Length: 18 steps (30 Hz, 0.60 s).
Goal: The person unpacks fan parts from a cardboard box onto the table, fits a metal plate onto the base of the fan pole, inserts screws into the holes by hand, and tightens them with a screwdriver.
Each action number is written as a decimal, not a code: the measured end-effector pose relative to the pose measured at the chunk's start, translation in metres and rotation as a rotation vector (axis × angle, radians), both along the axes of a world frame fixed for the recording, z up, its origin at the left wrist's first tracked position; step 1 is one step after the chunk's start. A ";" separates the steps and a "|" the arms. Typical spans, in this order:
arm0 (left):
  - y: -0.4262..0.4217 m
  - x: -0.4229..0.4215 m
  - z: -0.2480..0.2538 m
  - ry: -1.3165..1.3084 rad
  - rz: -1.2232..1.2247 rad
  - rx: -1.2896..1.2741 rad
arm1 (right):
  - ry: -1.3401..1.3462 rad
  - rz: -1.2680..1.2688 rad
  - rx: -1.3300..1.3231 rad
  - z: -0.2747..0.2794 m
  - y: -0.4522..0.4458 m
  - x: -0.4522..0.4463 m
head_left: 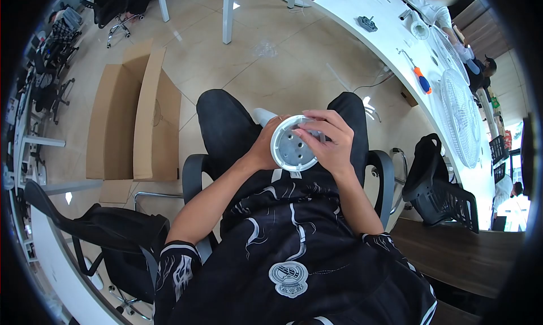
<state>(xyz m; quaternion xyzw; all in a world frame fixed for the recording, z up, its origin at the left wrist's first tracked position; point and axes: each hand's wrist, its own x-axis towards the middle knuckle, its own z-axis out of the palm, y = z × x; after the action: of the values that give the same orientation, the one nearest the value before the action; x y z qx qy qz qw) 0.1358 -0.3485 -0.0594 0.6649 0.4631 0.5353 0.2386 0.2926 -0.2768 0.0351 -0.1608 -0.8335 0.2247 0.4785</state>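
Observation:
Above my lap is a round white housing (287, 154), its open end facing up and showing a grey inner face with several dark holes. My left hand (264, 145) is wrapped round its left side. My right hand (328, 139) reaches over the right part of the rim, with thumb and fingers brought together at the opening. Whether a small part sits between those fingertips cannot be made out. A white section extends from behind the housing toward the upper left, partly hidden by my left hand.
An open cardboard box (116, 121) stands on the floor at left. On the white table (390, 48) at right lie a screwdriver (421, 79), a grey part (367, 24) and white fan grilles (461, 118). A person (427, 3) is beyond. Black chairs flank me.

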 end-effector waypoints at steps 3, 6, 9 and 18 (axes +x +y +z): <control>0.000 0.000 0.005 -0.030 -0.032 -0.041 | -0.008 0.001 0.011 0.000 0.000 0.002; 0.001 0.001 0.004 -0.039 -0.027 -0.086 | -0.011 0.003 0.054 0.003 0.001 0.004; 0.000 0.000 0.005 -0.123 -0.049 -0.174 | -0.009 0.009 0.099 0.001 0.004 0.004; 0.002 -0.001 0.000 -0.111 -0.043 -0.127 | 0.019 -0.052 0.033 0.002 0.000 0.000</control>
<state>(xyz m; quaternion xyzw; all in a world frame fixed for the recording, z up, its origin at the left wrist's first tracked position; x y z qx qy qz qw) 0.1352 -0.3467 -0.0593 0.6275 0.4677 0.5358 0.3170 0.2929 -0.2771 0.0367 -0.1723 -0.8280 0.1998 0.4947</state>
